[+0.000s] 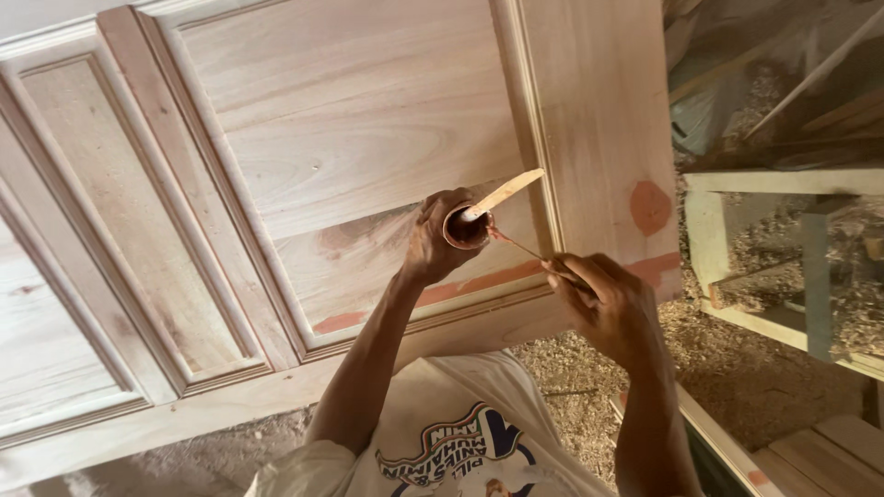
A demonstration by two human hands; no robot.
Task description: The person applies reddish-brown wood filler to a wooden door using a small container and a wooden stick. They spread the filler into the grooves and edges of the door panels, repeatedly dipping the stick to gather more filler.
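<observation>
Right, biggest thing first: a pale wooden panelled door (350, 120) fills the view beyond both hands, w/ raised panels and moulded frames. Reddish-brown filler patches (651, 207) show on it: one round blob just beyond the right hand, a strip along the moulding between the two hands, and a smear under the left hand.

To the right of the right hand I see a wooden frame or rack (783, 267), w/ wood shavings (571, 387) heaped in and around it and spread over the floor below the right forearm.

Nearer than both hands, at the bottom edge, is a white printed t-shirt (460, 433).

My left hand (433, 244) is wrapped tight round a small round tub (465, 227), rim facing me, dark reddish paste inside. A flat pale wood stick (502, 193) stands in the tub and leans out, away from the left hand, up toward the door panel.

My right hand (608, 304) sits just beside the left, slightly nearer me, not touching it. Its fingers are pinched shut on a thin stick (525, 247), whose far tip reaches the tub's rim; tip looks coated in the same reddish stuff. Can't tell if the tip is in the paste or only on the rim.
</observation>
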